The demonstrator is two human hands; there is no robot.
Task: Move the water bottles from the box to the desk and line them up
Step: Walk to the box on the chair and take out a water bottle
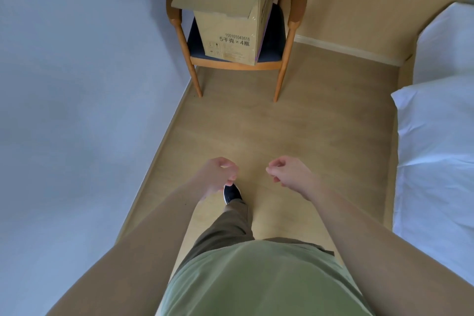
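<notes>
A cardboard box (pixel 230 23) sits on the dark blue seat of a wooden armchair (pixel 282 59) at the far end of a narrow strip of floor (pixel 282 136). Its top flaps stand open, one folded down toward the front and others spread back and to the right. Black printing runs across its front panel. From here the inside of the box is in shadow, and I cannot tell whether any water bottles are in it; none shows anywhere in the room from this angle.

The person stands well back from the chair, both bare arms held out in front. The left hand (pixel 220 174) has its fingers loosely curled inward and carries nothing. The right hand (pixel 287 172) is much the same, fingers loosely curled with the thumb near the fingertips, and it too holds nothing. The two hands hang level with each other, a gap of floor between them.

Below the left hand a dark shoe (pixel 232 194) with a pale sole is planted on the floor, with an olive trouser leg behind it and a green shirt (pixel 256 282) lower down.

A pale wall (pixel 77 84) runs along the left. A bed (pixel 436 149) with white bedding lies along the right.
</notes>
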